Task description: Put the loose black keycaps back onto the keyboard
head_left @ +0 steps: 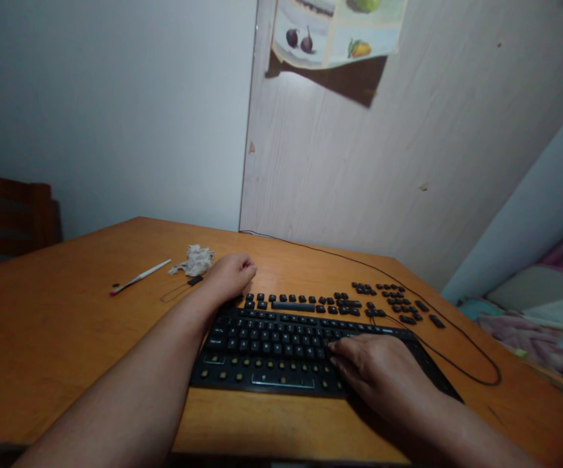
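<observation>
A black keyboard [272,335] lies across the table before me. Its upper rows carry keycaps, while the two front rows show bare key posts. My right hand [376,364] rests over its right part, fingers pressed together with the tips at the right end of the capped letter keys; whatever they pinch is hidden. Beyond the keyboard's left back corner is my left hand [233,273], its fingers curled closed, contents out of sight. Just right of it, loose keycaps [302,299] and a long space bar [293,307] lie in rows behind the keyboard.
More loose keycaps [398,300] sit at the back right. A black cable [457,328] loops along the right. At left are a crumpled cloth or tissue [198,260], a thin white-handled brush [152,270] and a wire-looped tool [194,281]. A wall stands behind the table [91,312].
</observation>
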Motion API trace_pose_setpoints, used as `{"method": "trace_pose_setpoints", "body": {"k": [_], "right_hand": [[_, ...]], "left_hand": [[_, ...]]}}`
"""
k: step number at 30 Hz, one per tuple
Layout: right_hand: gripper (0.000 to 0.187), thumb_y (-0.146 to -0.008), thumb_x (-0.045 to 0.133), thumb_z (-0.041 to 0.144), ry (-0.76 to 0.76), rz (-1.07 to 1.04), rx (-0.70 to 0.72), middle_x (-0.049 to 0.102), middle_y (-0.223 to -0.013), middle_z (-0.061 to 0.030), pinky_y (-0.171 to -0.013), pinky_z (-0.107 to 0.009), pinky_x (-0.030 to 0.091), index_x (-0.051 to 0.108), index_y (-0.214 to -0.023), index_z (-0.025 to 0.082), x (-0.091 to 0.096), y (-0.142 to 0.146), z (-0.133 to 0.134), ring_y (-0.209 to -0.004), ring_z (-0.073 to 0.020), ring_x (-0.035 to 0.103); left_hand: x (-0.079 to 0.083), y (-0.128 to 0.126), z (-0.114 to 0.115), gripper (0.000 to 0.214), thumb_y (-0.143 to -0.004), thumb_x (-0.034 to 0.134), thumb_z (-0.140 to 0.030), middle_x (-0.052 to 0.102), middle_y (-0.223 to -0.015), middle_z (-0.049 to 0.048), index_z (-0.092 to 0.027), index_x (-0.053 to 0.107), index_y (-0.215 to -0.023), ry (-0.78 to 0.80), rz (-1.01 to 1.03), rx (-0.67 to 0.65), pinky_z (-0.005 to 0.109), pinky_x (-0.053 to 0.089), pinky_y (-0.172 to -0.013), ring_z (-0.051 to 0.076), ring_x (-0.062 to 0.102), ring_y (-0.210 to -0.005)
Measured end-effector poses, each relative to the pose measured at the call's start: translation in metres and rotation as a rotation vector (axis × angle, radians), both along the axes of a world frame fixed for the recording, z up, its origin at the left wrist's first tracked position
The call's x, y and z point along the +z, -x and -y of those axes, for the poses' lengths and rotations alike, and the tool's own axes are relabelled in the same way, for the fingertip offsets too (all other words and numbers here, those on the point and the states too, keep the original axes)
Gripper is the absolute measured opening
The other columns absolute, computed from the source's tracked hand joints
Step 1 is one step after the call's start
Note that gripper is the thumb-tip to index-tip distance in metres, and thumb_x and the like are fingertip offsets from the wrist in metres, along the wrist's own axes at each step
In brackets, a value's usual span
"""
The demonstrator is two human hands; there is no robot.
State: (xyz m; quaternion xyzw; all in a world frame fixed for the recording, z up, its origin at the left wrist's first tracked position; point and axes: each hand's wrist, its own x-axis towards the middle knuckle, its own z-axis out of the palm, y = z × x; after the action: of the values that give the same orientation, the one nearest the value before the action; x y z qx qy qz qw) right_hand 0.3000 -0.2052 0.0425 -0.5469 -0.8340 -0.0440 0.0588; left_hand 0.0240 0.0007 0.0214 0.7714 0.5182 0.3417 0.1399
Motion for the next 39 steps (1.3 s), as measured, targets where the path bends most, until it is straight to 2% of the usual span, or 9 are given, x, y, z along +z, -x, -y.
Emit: {"method": "trace_pose_setpoints", "body": {"k": [6,10,13,16,18,20,26,39], "right_hand": [[0.025,-0.095,0.045,0.021,-0.043,0.044,0.005,0.065,-0.073,0.0011,-0.061,-0.029,0.035,0.06,-0.076,0.023,-0.003,0.003,0.002,-0.067,-0.0157,0.061],[0.025,-0.095,0.043,0.018,-0.044,0.029,0.008,0.068,-0.077,0.0008,-0.064,-0.028,0.037,0.064,-0.082,0.022,-0.004,0.002,0.004,-0.07,-0.015,0.063],[0.027,-0.094,0.042,0.015,-0.069,0.082,0.005,0.067,-0.073,0.0005,-0.061,-0.028,0.036,0.066,-0.084,0.022,-0.005,0.005,0.007,-0.065,-0.0152,0.062],[0.03,-0.09,0.043,0.014,-0.098,0.159,-0.002,0.069,-0.072,-0.0013,-0.058,-0.03,0.038,0.069,-0.105,0.019,-0.007,0.009,0.013,-0.063,-0.0177,0.063],[0.043,-0.084,0.047,0.013,-0.1,0.209,-0.014,0.071,-0.074,-0.0032,-0.058,-0.031,0.04,0.064,-0.124,0.013,-0.009,0.012,0.017,-0.064,-0.0198,0.065],[0.054,-0.078,0.051,0.012,-0.096,0.261,-0.032,0.073,-0.076,-0.0048,-0.057,-0.032,0.042,0.06,-0.131,0.008,-0.011,0.014,0.019,-0.065,-0.0211,0.067],[0.066,-0.066,0.055,0.012,-0.094,0.371,-0.081,0.074,-0.074,-0.0076,-0.055,-0.029,0.044,0.06,-0.132,0.007,-0.018,0.018,0.02,-0.062,-0.0202,0.067],[0.062,-0.066,0.054,0.01,-0.04,0.325,-0.131,0.074,-0.071,-0.0078,-0.054,-0.025,0.043,0.064,-0.128,0.012,-0.014,0.026,0.02,-0.061,-0.0179,0.066]], "left_hand": [[0.003,-0.001,0.004,0.022,-0.082,0.053,-0.035,0.07,-0.08,0.0061,-0.019,0.068,-0.081,-0.003,-0.044,0.021,0.028,0.041,-0.066,0.02,0.062,-0.077],[0.003,-0.001,0.003,0.023,-0.083,0.051,-0.036,0.07,-0.082,0.0058,-0.02,0.068,-0.083,0.007,-0.077,0.038,0.027,0.04,-0.065,0.019,0.062,-0.077],[0.002,-0.001,0.003,0.024,-0.083,0.051,-0.037,0.07,-0.082,0.0058,-0.02,0.067,-0.084,0.001,-0.072,0.027,0.027,0.04,-0.065,0.019,0.062,-0.077],[0.003,-0.001,0.003,0.024,-0.083,0.051,-0.037,0.07,-0.081,0.0059,-0.019,0.068,-0.083,0.003,-0.075,0.026,0.027,0.04,-0.065,0.019,0.062,-0.077],[0.003,-0.001,0.003,0.024,-0.083,0.051,-0.037,0.07,-0.081,0.0058,-0.019,0.068,-0.083,0.003,-0.079,0.03,0.027,0.04,-0.065,0.019,0.061,-0.076],[0.003,-0.001,0.004,0.025,-0.083,0.051,-0.037,0.07,-0.081,0.0057,-0.019,0.068,-0.083,0.001,-0.084,0.031,0.027,0.04,-0.065,0.019,0.061,-0.076],[0.002,0.0,0.004,0.025,-0.082,0.05,-0.038,0.071,-0.083,0.0054,-0.019,0.068,-0.084,-0.005,-0.084,0.015,0.027,0.041,-0.065,0.019,0.061,-0.077],[-0.003,0.001,0.0,0.026,-0.083,0.05,-0.039,0.07,-0.079,0.0056,-0.02,0.068,-0.084,-0.02,-0.087,0.01,0.027,0.041,-0.064,0.019,0.062,-0.075]]}}
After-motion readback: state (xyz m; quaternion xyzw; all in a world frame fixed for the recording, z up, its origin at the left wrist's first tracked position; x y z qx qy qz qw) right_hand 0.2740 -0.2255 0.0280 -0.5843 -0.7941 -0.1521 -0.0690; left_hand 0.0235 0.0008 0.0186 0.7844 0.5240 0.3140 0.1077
